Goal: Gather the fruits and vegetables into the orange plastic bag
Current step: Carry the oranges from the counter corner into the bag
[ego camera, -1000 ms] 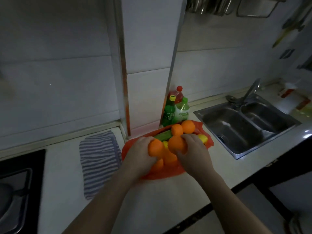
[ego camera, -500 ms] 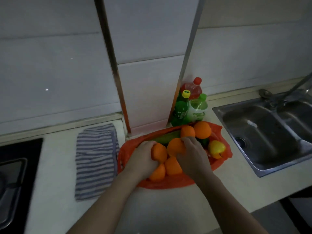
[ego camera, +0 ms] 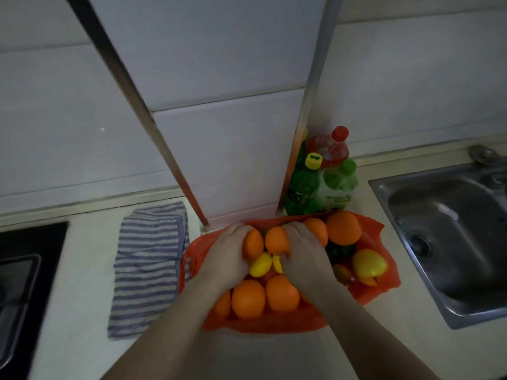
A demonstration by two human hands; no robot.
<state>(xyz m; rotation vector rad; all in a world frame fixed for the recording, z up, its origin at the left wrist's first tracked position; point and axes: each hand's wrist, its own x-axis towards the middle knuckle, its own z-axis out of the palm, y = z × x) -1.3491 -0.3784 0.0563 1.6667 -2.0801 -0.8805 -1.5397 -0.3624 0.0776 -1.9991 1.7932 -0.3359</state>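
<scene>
Left hand grasps orange, right hand another — bottles crowd behind bag, towel beside.

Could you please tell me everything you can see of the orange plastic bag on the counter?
The orange plastic bag is thin, glossy, crumpled film, lying spread open on the pale counter between the striped cloth and the sink, its far edge by the bottles. Oranges, yellow fruit and something green are piled on it. The left hand and right hand each grip an orange over the pile.
</scene>
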